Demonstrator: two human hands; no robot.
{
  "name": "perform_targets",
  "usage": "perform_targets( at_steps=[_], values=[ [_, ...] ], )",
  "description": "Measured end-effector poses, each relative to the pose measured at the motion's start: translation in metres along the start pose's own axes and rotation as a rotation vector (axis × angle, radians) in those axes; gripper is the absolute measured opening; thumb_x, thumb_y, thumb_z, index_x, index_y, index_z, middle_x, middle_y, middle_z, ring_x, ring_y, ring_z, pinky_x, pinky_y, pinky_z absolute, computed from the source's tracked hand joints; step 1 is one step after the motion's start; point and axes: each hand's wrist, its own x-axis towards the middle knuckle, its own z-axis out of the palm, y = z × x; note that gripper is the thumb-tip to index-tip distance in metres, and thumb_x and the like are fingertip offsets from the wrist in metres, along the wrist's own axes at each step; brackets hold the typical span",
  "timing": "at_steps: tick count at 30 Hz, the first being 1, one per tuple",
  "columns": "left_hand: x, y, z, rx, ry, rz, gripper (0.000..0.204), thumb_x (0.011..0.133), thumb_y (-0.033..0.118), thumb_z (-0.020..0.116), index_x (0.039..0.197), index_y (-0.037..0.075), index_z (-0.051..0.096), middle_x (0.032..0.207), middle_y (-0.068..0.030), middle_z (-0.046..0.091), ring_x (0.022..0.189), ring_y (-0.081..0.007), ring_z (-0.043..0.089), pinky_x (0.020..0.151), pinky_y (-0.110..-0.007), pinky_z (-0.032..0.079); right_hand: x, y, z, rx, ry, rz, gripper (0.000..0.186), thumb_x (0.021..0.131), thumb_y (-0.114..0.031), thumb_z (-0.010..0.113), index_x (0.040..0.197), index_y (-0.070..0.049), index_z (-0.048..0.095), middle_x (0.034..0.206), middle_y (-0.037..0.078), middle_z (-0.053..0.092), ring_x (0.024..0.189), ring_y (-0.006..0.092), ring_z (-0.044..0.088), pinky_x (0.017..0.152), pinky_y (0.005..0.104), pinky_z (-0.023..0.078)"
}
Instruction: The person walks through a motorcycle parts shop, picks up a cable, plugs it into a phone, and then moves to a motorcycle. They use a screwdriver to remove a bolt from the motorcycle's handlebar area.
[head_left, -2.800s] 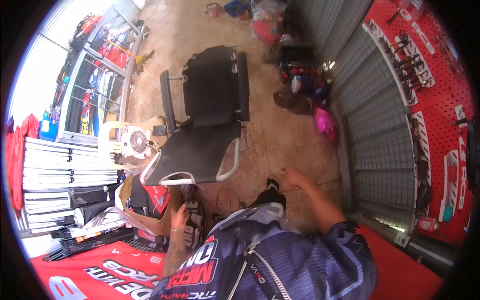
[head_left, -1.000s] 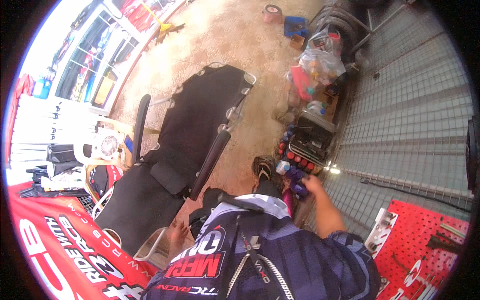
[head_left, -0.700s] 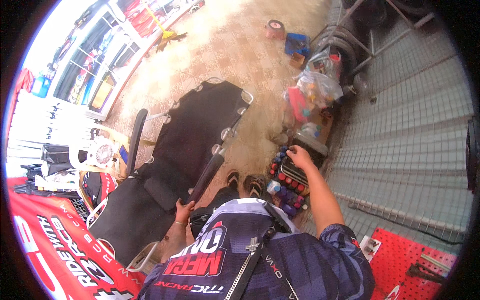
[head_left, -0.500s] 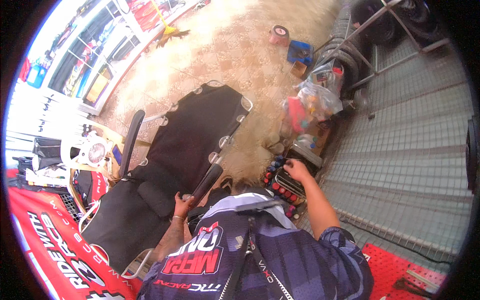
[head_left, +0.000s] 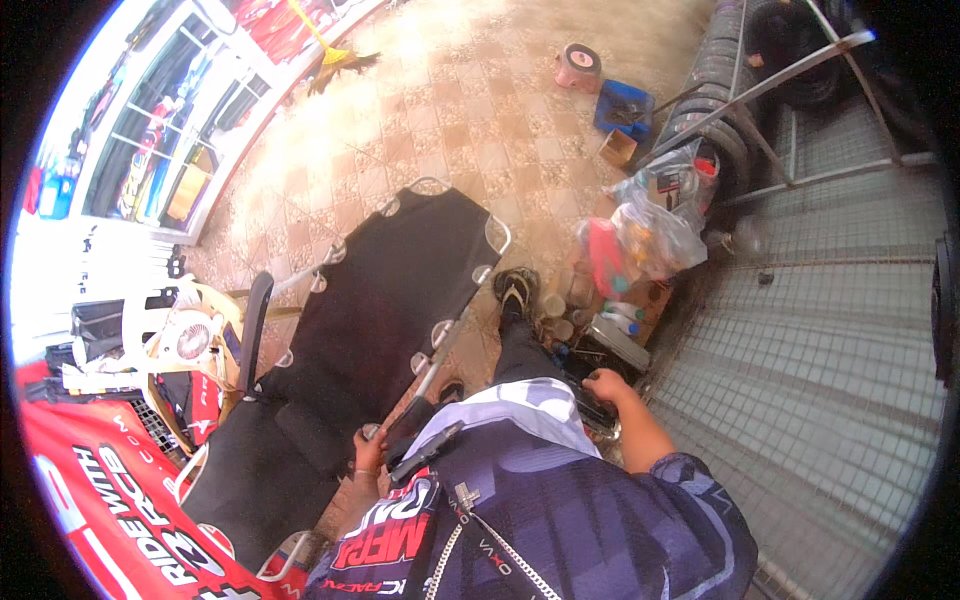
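Note:
A black folding lounger (head_left: 380,280) with a metal frame lies at my left side. My left hand (head_left: 368,442) is closed on its side frame, by the end of the padded armrest. At my right, my right hand (head_left: 605,385) has curled fingers, low over a dark item beside a metal-rimmed case (head_left: 620,343); what, if anything, they hold is unclear. My right foot (head_left: 515,292) is forward, next to small jars and bottles (head_left: 625,315).
Bagged items (head_left: 662,245), a blue bin (head_left: 622,110) and a pink container (head_left: 578,65) line the right, with tyres on a rack (head_left: 705,125) and mesh wall (head_left: 800,330). A fan (head_left: 192,335), red banner (head_left: 120,510), glass cabinet (head_left: 140,150) and broom (head_left: 335,58) are left.
I have turned and moved forward along the lounger. My left hand has closed on it. My right hand moved over the bottles and is now lower, and my right foot has stepped forward.

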Motion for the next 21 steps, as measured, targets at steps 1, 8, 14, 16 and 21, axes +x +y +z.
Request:
perform_targets(
  at_steps=[1,8,14,16,21],
  values=[
    [-0.005,0.010,0.010,0.048,0.052,-0.050,0.093,0.081,0.026,0.079,0.151,0.009,0.019,0.103,-0.0094,0.061,0.067,-0.0149,0.059,0.049,-0.028,0.047,0.020,-0.009,-0.018,-0.104,0.160,-0.057,0.043,0.085,-0.037,0.071,0.110,-0.002,0.070,0.096,0.017,0.072,0.090,0.0317,0.068,0.083,0.0415,0.052],
    [-0.017,0.113,0.136,0.191,0.125,-0.057,0.094,0.080,0.028,0.080,0.152,0.008,0.022,0.132,-0.0182,0.052,0.112,-0.0278,0.057,0.082,-0.038,0.053,0.086,-0.078,-0.203,0.276,0.238,-0.197,0.050,0.089,-0.041,0.066,0.123,-0.004,0.064,0.119,0.022,0.066,0.113,0.0361,0.062,0.096,0.0431,0.047],
    [0.016,0.254,0.267,0.256,-0.156,0.111,0.105,0.079,0.024,0.083,0.151,0.000,0.010,0.097,-0.0131,0.067,0.078,-0.0177,0.063,0.069,-0.033,0.053,0.099,-0.072,-0.305,0.402,0.347,-0.219,0.052,0.090,-0.040,0.065,0.126,-0.002,0.061,0.120,0.023,0.065,0.112,0.0365,0.062,0.095,0.0457,0.048],
    [0.027,0.304,0.308,0.336,-0.204,0.179,0.106,0.079,0.024,0.083,0.152,0.001,0.010,0.090,-0.0102,0.068,0.071,-0.0150,0.061,0.063,-0.032,0.051,0.097,-0.052,-0.325,0.414,0.387,-0.179,0.052,0.091,-0.040,0.064,0.126,-0.002,0.061,0.124,0.023,0.063,0.113,0.0362,0.061,0.095,0.0461,0.048],
    [0.031,0.419,0.389,0.406,-0.352,0.193,0.105,0.079,0.023,0.084,0.152,0.005,0.011,0.088,-0.0077,0.063,0.066,-0.0126,0.056,0.057,-0.029,0.048,0.072,0.005,-0.336,0.576,0.397,0.087,0.050,0.094,-0.040,0.062,0.127,-0.003,0.061,0.128,0.020,0.061,0.117,0.0353,0.059,0.096,0.0469,0.047]
  ],
)
